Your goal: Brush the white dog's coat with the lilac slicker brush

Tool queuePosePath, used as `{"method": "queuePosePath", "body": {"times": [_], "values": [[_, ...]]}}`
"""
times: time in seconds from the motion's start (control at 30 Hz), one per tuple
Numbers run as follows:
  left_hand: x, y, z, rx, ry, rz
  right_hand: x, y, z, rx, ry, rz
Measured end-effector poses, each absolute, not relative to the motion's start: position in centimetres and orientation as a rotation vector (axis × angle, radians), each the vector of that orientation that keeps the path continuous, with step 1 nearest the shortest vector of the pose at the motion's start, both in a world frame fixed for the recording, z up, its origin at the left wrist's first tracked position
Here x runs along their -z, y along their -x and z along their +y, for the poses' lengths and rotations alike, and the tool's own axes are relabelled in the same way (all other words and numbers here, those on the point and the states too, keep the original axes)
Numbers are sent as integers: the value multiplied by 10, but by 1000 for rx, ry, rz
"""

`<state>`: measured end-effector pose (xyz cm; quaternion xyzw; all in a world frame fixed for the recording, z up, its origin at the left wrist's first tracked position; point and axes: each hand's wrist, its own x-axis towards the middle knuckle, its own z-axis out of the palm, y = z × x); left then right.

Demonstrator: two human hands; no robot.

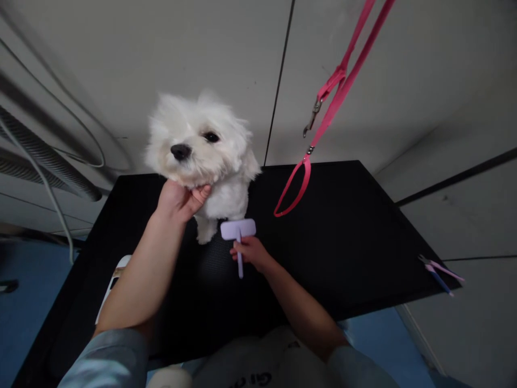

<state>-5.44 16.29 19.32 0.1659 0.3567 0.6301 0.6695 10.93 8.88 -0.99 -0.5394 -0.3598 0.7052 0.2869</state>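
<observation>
A fluffy white dog [226, 161] is on the black table, its head tilted and turned toward the left. My left hand [181, 200] cups the dog's chin from below, thumb along the jaw, the other fingers mostly hidden in fur. In my right hand [251, 251] is a lilac slicker brush [238, 229], gripped by its handle. The brush's flat back faces me, in front of the dog's front legs; I cannot tell whether its hidden bristles touch fur.
A pink leash loop [297, 186] with a metal clip hangs right of the dog. Pliers-like nail clippers [438, 272] lie at the right edge of the table [343, 242]. A white object [117, 269] is partly behind my left forearm. Grey hoses [48, 151] run at left, before the wall.
</observation>
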Motion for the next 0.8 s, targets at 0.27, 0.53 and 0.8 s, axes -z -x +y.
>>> {"method": "queuePosePath", "body": {"times": [0.27, 0.53, 0.8], "values": [[-194, 55, 152, -1429, -374, 821, 4, -121, 87, -2035, 1486, -978], [-191, 53, 146, -1473, -338, 801, 10, -135, 83, -2090, 1487, -1022], [-190, 49, 136, -1609, -516, 633, 9, -135, 81, -2045, 1499, -1001]]}}
